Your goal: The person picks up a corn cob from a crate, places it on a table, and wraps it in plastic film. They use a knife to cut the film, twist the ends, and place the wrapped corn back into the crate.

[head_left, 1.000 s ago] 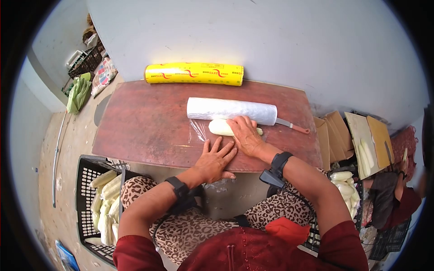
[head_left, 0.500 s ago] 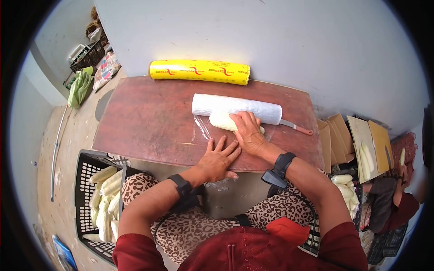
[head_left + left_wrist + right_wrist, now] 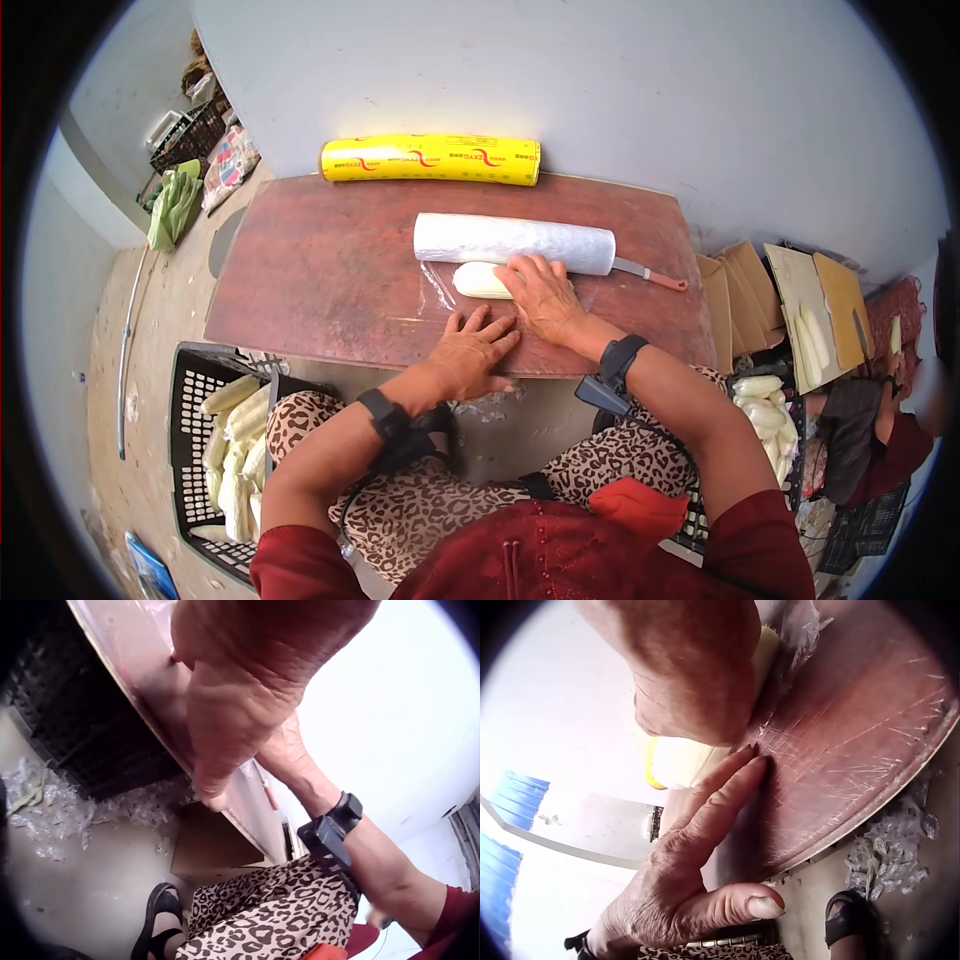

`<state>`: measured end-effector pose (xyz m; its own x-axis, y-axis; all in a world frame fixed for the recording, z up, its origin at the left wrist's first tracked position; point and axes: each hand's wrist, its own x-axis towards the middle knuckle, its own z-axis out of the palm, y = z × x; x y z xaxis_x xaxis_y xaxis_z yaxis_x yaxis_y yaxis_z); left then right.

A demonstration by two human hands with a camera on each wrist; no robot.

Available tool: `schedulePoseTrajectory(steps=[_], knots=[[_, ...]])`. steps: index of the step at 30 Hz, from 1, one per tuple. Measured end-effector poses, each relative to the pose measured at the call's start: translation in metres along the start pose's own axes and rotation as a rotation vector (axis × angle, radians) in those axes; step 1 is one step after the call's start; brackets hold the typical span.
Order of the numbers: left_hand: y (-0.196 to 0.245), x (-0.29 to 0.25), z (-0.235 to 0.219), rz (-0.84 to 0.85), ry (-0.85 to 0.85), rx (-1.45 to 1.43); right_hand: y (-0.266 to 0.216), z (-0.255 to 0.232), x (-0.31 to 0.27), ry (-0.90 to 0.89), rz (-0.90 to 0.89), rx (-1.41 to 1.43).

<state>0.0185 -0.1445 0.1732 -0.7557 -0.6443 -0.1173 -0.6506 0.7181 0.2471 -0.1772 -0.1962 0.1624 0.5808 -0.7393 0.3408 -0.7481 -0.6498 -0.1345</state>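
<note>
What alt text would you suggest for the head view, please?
A person's right hand holds a pale corn cob on a reddish table, the left hand spread nearby. Beyond lie a film roll, a knife and a yellow roll.

The tabletop (image 3: 300,270) looks like wood, scratched and faintly glossy. The film roll (image 3: 515,243) is shiny plastic; the yellow roll (image 3: 430,160) has a smooth, glossy wrapper. The knife blade (image 3: 628,267) is metal, the crate (image 3: 188,440) matt plastic, the trousers (image 3: 390,510) cloth.

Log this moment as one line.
right hand: holds corn | left hand: spread on table | white roll: behind corn | knife: at roll's right end
</note>
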Motion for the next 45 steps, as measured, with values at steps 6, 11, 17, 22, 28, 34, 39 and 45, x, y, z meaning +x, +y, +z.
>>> schedulePoseTrajectory(steps=[6, 11, 17, 22, 28, 34, 39, 45], knots=[[-0.023, -0.008, -0.038, -0.297, 0.057, -0.094, 0.001, -0.020, -0.002, -0.026, 0.063, 0.162], [-0.048, -0.009, -0.044, -0.568, 0.085, 0.026, 0.052, -0.047, -0.015, 0.124, 0.239, 0.296], [-0.073, 0.003, -0.030, -0.803, 0.027, -0.035, 0.075, -0.066, -0.059, -0.071, 0.560, 0.443], [-0.070, 0.010, -0.030, -0.829, 0.086, -0.032, 0.067, -0.053, -0.074, -0.128, 0.450, 0.436], [-0.080, 0.013, -0.020, -0.806, 0.084, -0.082, 0.062, -0.031, -0.072, -0.203, 0.433, 0.322], [-0.080, 0.011, -0.018, -0.816, 0.068, -0.036, 0.076, -0.029, -0.076, -0.401, 0.402, 0.159], [-0.077, 0.013, -0.022, -0.827, 0.027, -0.010, 0.088, -0.045, -0.082, -0.620, 0.550, 0.079], [-0.073, 0.014, -0.025, -0.838, 0.024, 0.001, 0.058, -0.045, -0.076, -0.346, 0.594, 0.285]])
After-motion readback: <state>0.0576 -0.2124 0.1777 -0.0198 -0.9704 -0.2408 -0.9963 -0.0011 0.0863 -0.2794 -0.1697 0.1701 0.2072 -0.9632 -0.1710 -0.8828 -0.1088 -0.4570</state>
